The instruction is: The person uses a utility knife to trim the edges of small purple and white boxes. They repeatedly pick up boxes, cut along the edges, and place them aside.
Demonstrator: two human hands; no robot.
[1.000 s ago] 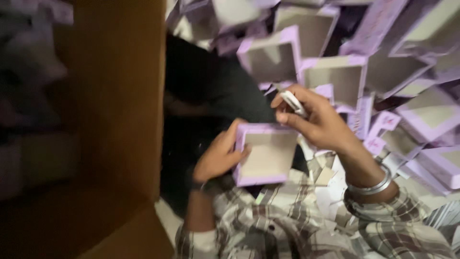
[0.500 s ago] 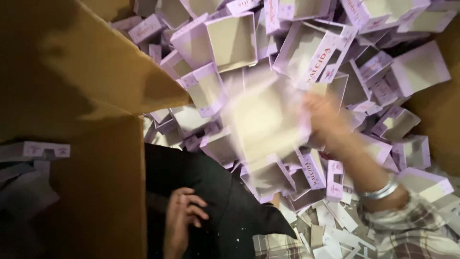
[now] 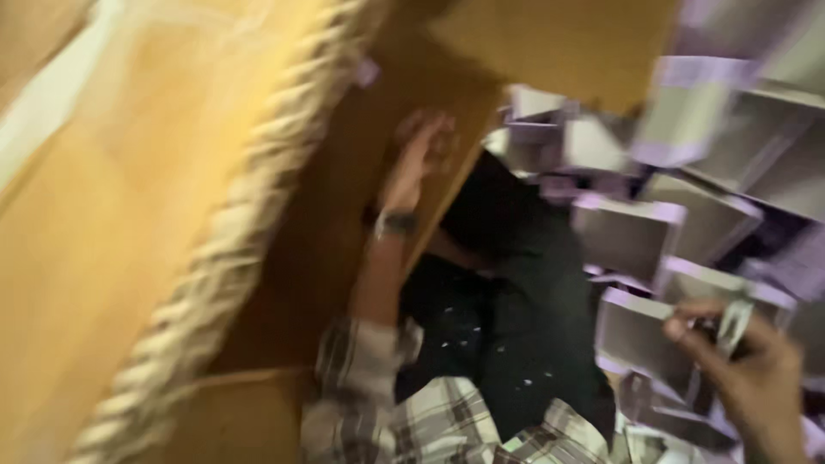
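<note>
Left hand point(image 3: 421, 150): raised against the brown cardboard wall point(image 3: 344, 249), fingers loosely spread, holding nothing; dark band at the wrist.
Right hand point(image 3: 748, 369): far right of the cardboard wall, fingers curled around a small pale object point(image 3: 730, 322), blurred beyond telling.
Lilac boxes point(image 3: 627, 236): heaped open, right of the wall, beside the right hand.
Dark cloth point(image 3: 516, 301): between wall and boxes.
Rope point(image 3: 232, 249): thick, pale, slanting left of the wall.

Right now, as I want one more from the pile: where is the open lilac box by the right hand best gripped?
Judging through blur: the lilac box lies with its cavity facing up. Grip its near rim wall, coming from the right hand side, thumb inside.
</note>
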